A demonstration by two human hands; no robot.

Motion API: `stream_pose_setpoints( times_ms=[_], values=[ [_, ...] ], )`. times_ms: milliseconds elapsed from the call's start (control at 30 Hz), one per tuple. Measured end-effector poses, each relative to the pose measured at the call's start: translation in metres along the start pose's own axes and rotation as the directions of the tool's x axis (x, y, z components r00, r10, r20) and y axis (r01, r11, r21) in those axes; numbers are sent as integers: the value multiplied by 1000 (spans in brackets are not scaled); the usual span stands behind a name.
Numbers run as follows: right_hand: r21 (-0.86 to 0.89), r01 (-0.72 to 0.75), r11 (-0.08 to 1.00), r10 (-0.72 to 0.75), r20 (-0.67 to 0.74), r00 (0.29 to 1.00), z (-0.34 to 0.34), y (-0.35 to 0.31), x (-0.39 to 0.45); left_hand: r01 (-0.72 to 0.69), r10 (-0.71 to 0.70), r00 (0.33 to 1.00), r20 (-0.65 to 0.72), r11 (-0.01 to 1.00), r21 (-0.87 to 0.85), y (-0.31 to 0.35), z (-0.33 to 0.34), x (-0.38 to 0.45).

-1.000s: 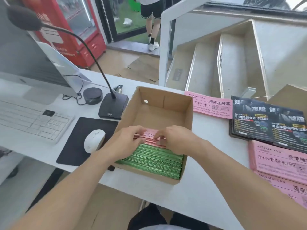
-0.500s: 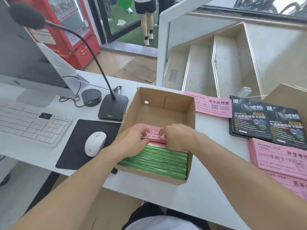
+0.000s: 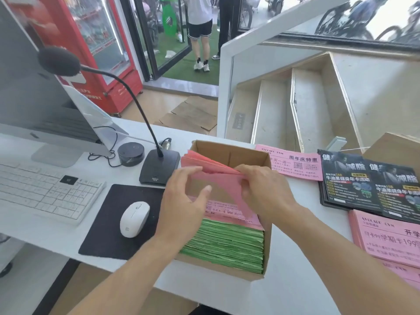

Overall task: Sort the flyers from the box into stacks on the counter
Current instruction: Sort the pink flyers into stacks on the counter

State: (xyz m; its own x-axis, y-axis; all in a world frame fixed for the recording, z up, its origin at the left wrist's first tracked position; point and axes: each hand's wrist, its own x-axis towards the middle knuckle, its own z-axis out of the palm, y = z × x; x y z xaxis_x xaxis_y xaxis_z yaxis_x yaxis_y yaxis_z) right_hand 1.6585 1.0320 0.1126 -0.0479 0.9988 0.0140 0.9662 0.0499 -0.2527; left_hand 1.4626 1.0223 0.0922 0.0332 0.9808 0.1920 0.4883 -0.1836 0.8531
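Observation:
An open cardboard box [image 3: 229,147] stands on the white counter [image 3: 295,289]. A bundle of pink flyers [image 3: 211,176] is lifted and fanned above the box. My right hand [image 3: 263,192] pinches its right end. My left hand [image 3: 181,201] is at the bundle's left side with fingers spread, touching the sheets. More pink flyers [image 3: 229,212] lie in the box on top of a thick block of green flyers [image 3: 227,244]. Sorted on the counter to the right lie a pink flyer [image 3: 300,164], black flyers [image 3: 368,185] and a pink stack [image 3: 386,237].
Left of the box are a desk microphone [image 3: 159,167], a white mouse [image 3: 134,218] on a black pad [image 3: 109,223], a white keyboard [image 3: 43,189] and a monitor [image 3: 34,105]. A person stands in the doorway at the back. Stairs descend behind the counter.
Both hands have lifted a bundle of pink flyers up out of the box, and it now fans open above it. The view has tilted upward.

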Motion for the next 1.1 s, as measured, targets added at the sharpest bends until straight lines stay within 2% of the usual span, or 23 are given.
stream_pose_setpoints(
  times_ms=[67,100,167,200,233,267,333,367,433,500,533,567,600,633,667,700,767,833,867,900,967,1033,1100],
  values=[
    [152,-51,987,60,-54,997,-17,1,-14,214,-181,971,156,949,-232,18,6,0],
    [192,-44,980,64,-99,993,-22,1,-24,314,-241,941,236,881,-354,26,12,2],
    [212,-21,977,62,-186,981,-28,0,-44,534,-333,838,433,667,-520,41,26,5],
    [232,-21,972,72,-216,974,-28,0,-55,624,-331,773,541,550,-556,48,34,5],
    [254,-29,967,92,-240,966,-28,0,-66,665,-293,737,610,479,-573,56,41,3],
    [253,-33,967,104,-270,957,-28,1,-76,670,-260,730,632,456,-586,64,49,1],
    [199,-48,979,100,-259,961,-33,4,-93,664,-283,740,610,448,-598,77,64,-4],
    [200,-55,978,92,-184,978,-39,5,-102,683,-309,725,616,435,-586,83,71,-5],
    [326,-92,941,69,83,994,-53,11,-117,771,-345,629,697,396,-499,91,84,-7],
    [537,-211,817,34,321,946,-74,23,-129,838,-362,521,773,388,-383,92,94,-7],
    [627,-255,736,52,324,945,-84,31,-133,860,-346,476,809,375,-346,93,97,-7],
    [692,-277,667,142,247,959,-91,43,-135,883,-299,425,855,345,-318,94,100,-7],
    [716,-262,647,273,103,956,-97,59,-134,911,-235,361,903,298,-287,97,104,-7],
    [694,-238,680,377,-52,925,-101,78,-131,933,-174,294,940,266,-243,100,107,-7],
    [643,-236,728,418,-144,897,-103,99,-127,946,-117,230,966,261,-193,100,112,-7],
    [583,-248,773,407,-157,900,-106,120,-120,946,-64,173,983,289,-147,100,118,-8],
    [522,-300,799,316,60,947,-105,156,-107,917,55,50,997,392,-67,102,131,-10],
    [632,-312,710,143,304,942,-102,179,-99,862,81,-46,996,507,-1,104,145,-17],
    [695,-306,651,50,362,931,-99,187,-98,833,45,-89,995,552,49,106,150,-21],
    [741,-292,605,-13,376,927,-96,194,-98,805,-2,-103,995,588,84,106,155,-23],
    [804,-262,534,-25,324,946,-85,207,-104,764,-71,-57,996,639,89,106,159,-26],
    [840,-251,481,86,240,967,-72,220,-113,694,-106,46,993,719,45,105,157,-21],
    [860,-248,446,215,166,962,-57,232,-124,462,-117,196,974,887,13,102,151,-15]
  ],
)
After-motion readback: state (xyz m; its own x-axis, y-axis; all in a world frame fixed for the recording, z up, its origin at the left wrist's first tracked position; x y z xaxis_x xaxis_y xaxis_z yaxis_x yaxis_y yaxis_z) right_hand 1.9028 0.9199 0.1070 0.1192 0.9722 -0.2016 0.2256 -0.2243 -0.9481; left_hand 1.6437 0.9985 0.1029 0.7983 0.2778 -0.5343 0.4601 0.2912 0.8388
